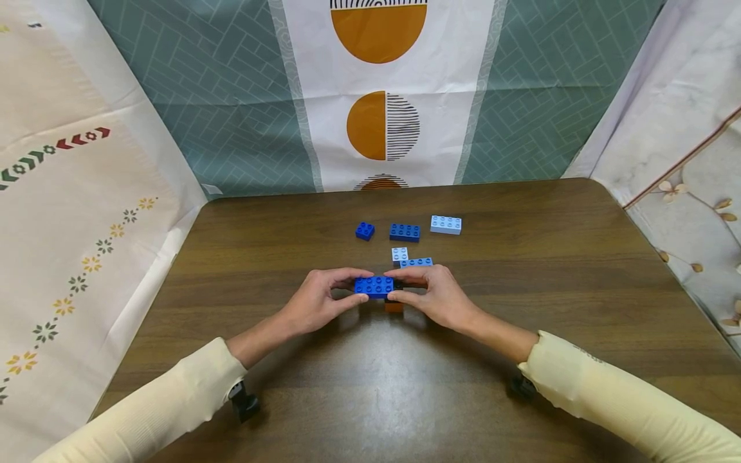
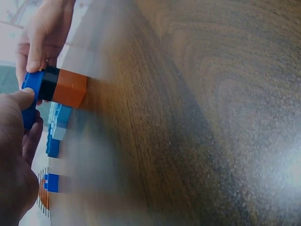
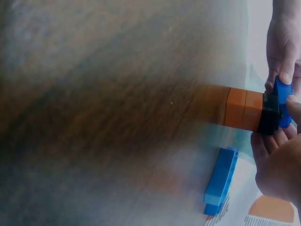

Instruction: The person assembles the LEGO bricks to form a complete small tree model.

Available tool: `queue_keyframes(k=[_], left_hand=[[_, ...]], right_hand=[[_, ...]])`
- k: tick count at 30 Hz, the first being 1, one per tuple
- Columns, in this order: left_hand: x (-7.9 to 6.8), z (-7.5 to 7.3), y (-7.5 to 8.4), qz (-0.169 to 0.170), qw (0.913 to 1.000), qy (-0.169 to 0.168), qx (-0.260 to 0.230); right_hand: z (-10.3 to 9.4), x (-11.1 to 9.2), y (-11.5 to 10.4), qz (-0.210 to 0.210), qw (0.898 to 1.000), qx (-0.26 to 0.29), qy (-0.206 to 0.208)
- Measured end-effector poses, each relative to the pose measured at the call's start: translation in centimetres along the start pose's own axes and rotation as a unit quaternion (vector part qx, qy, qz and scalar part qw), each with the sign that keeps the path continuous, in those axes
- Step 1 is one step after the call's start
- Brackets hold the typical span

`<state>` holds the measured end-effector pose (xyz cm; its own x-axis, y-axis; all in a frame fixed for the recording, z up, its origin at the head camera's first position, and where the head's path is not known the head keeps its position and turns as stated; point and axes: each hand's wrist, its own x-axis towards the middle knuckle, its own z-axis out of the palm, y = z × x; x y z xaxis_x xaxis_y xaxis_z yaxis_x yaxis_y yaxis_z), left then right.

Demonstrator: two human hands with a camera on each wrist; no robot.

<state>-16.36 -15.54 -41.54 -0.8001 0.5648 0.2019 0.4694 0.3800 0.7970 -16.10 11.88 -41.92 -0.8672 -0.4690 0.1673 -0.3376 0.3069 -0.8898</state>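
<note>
Both hands pinch a long blue brick (image 1: 374, 287) from its two ends. My left hand (image 1: 324, 297) has thumb and fingers at its left end, while my right hand (image 1: 435, 297) grips its right end. Under the right part of this brick stands a small tower: a black brick (image 3: 269, 113) above two orange bricks (image 3: 243, 108), upright on the table. The blue brick sits right at the top of the black one and sticks out to the left. Just behind the tower lie a lighter blue brick (image 1: 417, 262) and a small pale blue brick (image 1: 399, 254).
Farther back on the wooden table (image 1: 278, 238) lie a small dark blue brick (image 1: 365, 231), a longer dark blue brick (image 1: 404, 232) and a long pale blue brick (image 1: 446, 224). Patterned cloth (image 1: 382, 77) hangs behind the table's back edge.
</note>
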Motion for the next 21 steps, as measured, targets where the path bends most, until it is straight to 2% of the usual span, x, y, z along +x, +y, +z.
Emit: queue_keyframes(k=[8, 15, 21], left_hand=[[-0.1, 0.0, -0.2, 0.000, 0.9999, 0.003, -0.013], [0.3, 0.6, 0.0, 0.018, 0.9994, 0.022, -0.022], [0.8, 1.3, 0.2, 0.014, 0.9989, 0.040, -0.017]], right_hand=[[0.0, 0.1, 0.0, -0.003, 1.000, -0.001, -0.003], [-0.2, 0.1, 0.0, 0.002, 1.000, 0.009, -0.011], [-0.2, 0.2, 0.0, -0.003, 1.000, 0.022, -0.007]])
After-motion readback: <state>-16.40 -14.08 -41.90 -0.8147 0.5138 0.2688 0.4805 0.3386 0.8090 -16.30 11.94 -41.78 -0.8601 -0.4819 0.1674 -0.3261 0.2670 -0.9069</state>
